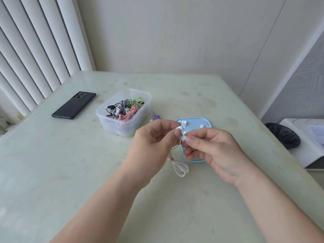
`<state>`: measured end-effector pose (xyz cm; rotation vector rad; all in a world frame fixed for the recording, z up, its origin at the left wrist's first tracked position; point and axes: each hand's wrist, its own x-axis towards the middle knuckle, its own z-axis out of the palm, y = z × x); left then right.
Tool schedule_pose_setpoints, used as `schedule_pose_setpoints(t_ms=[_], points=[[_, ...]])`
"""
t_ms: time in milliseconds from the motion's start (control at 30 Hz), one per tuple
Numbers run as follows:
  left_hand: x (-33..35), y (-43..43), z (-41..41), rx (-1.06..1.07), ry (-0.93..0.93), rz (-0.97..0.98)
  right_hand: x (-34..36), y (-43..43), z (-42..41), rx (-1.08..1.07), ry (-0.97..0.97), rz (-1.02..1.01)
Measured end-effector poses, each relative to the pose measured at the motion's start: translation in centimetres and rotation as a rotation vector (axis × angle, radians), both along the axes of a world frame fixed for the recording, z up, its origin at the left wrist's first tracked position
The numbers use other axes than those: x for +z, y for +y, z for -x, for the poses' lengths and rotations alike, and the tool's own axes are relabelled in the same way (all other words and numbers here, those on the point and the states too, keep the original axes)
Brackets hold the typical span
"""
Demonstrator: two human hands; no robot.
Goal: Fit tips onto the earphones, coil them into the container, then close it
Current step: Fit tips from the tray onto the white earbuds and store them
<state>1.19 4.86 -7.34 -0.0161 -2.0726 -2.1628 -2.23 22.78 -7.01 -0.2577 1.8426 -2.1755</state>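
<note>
My left hand (154, 137) pinches a white earbud (179, 128) of the white earphones, whose bundled cable (180, 168) hangs down to the table. My right hand (210, 146) pinches a small white ear tip (183, 137) right against the earbud. Behind both hands lies a light blue lid (194, 122) holding several loose white tips. A clear plastic container (122, 113) to the left is filled with several coiled earphones in pink, green, and black-and-white.
A black phone (73, 105) lies at the table's far left. A small purple earphone (156, 117) sits between the container and the blue lid. Off the table's right edge stand a black-lined bin (282, 135) and a white appliance (305, 142).
</note>
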Motion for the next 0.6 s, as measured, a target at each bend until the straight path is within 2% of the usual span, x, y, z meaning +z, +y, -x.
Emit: schedule_pose_setpoints(t_ms=[167, 233, 300, 467, 600], points=[[-0.2, 0.6, -0.3, -0.024, 0.078, 0.175, -0.2, -0.2, -0.3, -0.008, 0.075, -0.107], [-0.2, 0.7, -0.2, 0.006, 0.063, 0.158, 0.2, 0.3, -0.2, -0.016, 0.076, -0.132], [-0.3, 0.5, -0.2, 0.013, -0.001, 0.116, 0.6, 1.1, 0.3, -0.091, 0.052, -0.165], [-1.2, 1.9, -0.5, -0.133, -0.226, -0.052, -0.1, 3.5, 2.3, -0.493, 0.099, -0.35], [-2.2, 2.3, 0.0, -0.115, -0.3, -0.028, -1.0, 3.5, 2.9, -0.528, 0.11, -0.406]])
